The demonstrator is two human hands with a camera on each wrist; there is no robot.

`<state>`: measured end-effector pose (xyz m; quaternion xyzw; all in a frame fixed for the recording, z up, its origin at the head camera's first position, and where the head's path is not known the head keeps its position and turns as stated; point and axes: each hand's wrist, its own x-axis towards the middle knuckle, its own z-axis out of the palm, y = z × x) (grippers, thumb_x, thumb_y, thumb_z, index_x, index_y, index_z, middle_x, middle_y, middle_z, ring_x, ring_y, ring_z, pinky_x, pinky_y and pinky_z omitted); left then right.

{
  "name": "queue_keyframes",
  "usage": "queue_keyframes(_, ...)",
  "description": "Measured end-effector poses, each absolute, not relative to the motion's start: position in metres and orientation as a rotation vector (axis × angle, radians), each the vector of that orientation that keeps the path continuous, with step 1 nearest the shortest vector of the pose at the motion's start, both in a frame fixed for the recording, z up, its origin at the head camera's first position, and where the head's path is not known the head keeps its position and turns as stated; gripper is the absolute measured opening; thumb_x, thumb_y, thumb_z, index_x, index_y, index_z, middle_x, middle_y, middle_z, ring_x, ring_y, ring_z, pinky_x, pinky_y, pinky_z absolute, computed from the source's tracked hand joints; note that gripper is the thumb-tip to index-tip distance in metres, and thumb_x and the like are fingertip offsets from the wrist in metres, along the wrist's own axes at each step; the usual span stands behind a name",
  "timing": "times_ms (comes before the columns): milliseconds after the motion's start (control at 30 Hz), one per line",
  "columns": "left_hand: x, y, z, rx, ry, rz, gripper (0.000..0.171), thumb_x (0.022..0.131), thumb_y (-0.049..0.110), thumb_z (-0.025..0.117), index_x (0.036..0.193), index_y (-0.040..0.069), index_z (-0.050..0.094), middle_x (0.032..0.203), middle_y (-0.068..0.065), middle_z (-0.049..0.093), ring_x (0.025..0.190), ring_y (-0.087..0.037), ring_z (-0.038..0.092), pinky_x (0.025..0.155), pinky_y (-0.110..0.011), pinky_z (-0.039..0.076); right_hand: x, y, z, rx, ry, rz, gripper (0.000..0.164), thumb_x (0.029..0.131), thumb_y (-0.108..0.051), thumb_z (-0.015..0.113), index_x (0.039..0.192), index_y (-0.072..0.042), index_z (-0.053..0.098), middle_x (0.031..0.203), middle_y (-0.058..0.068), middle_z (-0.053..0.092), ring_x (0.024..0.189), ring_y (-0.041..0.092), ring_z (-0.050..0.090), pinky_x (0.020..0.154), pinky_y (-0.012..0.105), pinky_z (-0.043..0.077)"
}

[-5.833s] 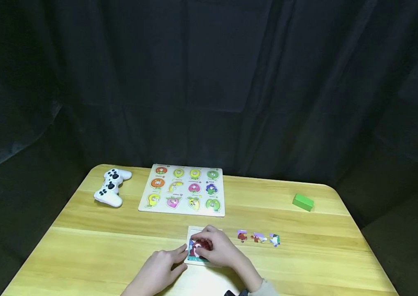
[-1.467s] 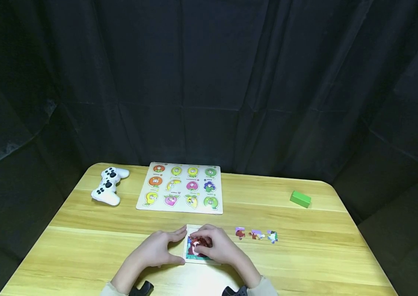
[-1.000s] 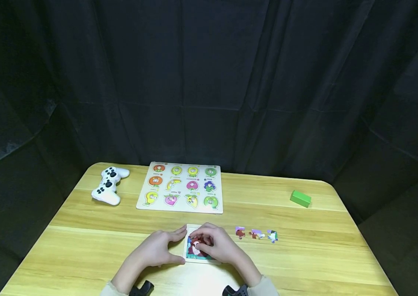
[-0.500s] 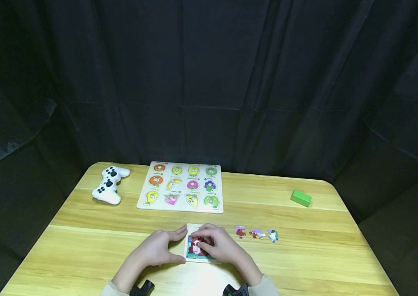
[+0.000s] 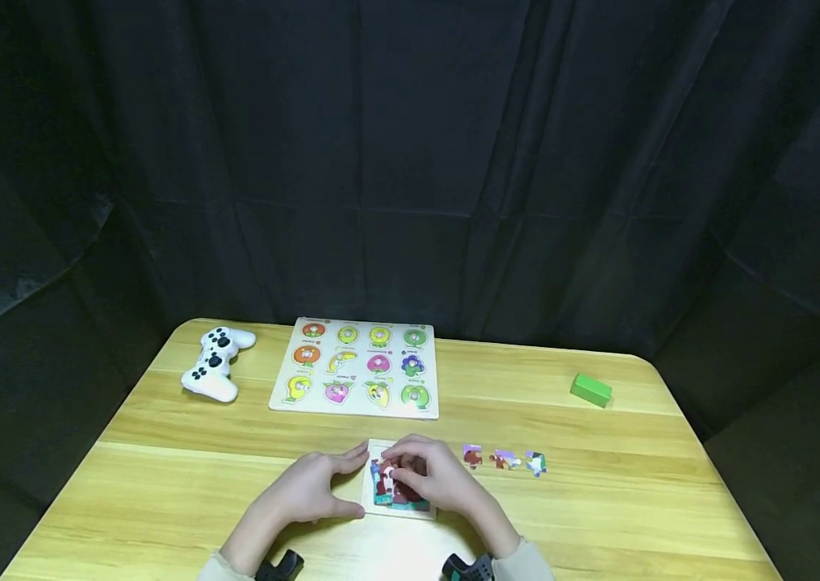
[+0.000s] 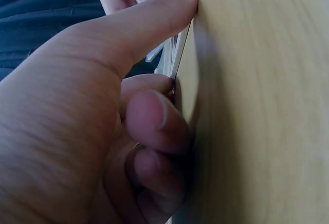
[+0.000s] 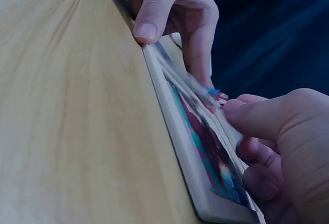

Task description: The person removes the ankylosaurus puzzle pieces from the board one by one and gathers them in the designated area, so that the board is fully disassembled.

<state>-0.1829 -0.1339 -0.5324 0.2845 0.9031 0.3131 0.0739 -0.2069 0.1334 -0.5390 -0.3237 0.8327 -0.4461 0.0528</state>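
A small jigsaw board [image 5: 420, 515] with a pale frame lies at the near middle of the table. My left hand [image 5: 308, 486] holds its left side, thumb at the near corner and index finger at the far corner. Its remaining fingers are curled in the left wrist view. Over the board, my right hand [image 5: 433, 476] pinches a jigsaw piece [image 5: 383, 488] coloured red, white and teal. That piece is tilted up from the frame, its blue-and-red end [image 7: 218, 94] showing beyond the thumb. Beneath it are dark red and teal pieces [image 7: 198, 142], partly hidden by the right hand.
Three loose jigsaw pieces [image 5: 504, 460] lie in a row right of the board. A fruit knob puzzle [image 5: 354, 369] lies behind it. A white game controller [image 5: 214, 365] is at the back left, a green block [image 5: 591, 390] at the right. Dark curtains [image 5: 410, 161] surround the table.
The left hand has shifted from the board's lower left side to span both left corners. The right hand has moved slightly up and right, tilting the jigsaw piece out of the frame.
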Motion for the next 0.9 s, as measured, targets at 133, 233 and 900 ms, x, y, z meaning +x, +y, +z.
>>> queue_keyframes(133,-0.182,-0.134,-0.533,0.85,2.712,0.934,0.085,0.08,0.045,0.091,0.15,0.009,0.06,0.159,-0.005,0.053,0.128,-0.029,0.067,0.114,-0.048,0.05,-0.206,0.137,-0.536,-0.901,2.504,-1.473,0.019,0.1,-0.011,0.074,0.118,-0.009,0.079,0.109,0.001,0.076,0.089,0.003,0.063,0.079,0.022,0.057)
queue_keyframes(233,-0.181,-0.134,-0.533,0.836,2.694,0.946,0.085,0.08,0.045,0.091,0.151,0.009,0.059,0.159,-0.005,0.052,0.101,-0.026,0.078,0.108,-0.043,0.054,-0.205,0.141,-0.536,-0.83,2.497,-1.58,0.013,0.099,-0.008,0.074,0.111,-0.005,0.079,0.106,0.007,0.079,0.087,0.005,0.068,0.077,0.022,0.059)
queue_keyframes(900,-0.182,-0.134,-0.53,0.842,2.703,0.955,0.083,0.08,0.043,0.092,0.148,0.008,0.061,0.159,-0.006,0.053,0.133,-0.032,0.064,0.115,-0.049,0.049,-0.204,0.154,-0.521,-1.17,2.439,-1.013,0.051,0.079,-0.017,0.094,0.127,-0.017,0.076,0.124,-0.008,0.074,0.111,0.004,0.063,0.101,0.028,0.055)
